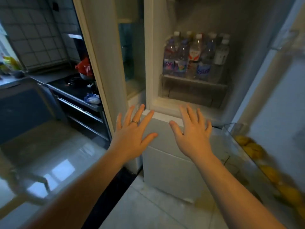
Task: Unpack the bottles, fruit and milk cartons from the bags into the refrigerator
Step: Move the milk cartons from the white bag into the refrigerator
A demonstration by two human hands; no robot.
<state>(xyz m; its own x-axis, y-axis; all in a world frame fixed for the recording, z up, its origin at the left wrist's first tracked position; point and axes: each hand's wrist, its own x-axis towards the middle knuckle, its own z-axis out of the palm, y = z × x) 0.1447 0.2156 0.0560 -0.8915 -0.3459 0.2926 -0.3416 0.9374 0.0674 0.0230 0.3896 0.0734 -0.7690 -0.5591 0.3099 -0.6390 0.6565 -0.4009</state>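
The refrigerator (166, 162) stands open in front of me. Several plastic water bottles (194, 58) stand upright in a row on a shelf in its upper compartment. Yellow fruit (254, 149) lies in a clear bin on the open door (280, 100) at the right. My left hand (133, 136), with a ring on one finger, is spread open in front of the white drawer front. My right hand (193, 133) is spread open beside it, fingers pointing up toward the compartment's lower edge. Neither hand holds anything.
To the left runs a dark kitchen counter (74, 90) with a stove, a red bag (84, 66) and a blue-white packet (92, 99). A glossy tiled floor (54, 159) lies below. A chair frame (33, 184) blurs at lower left.
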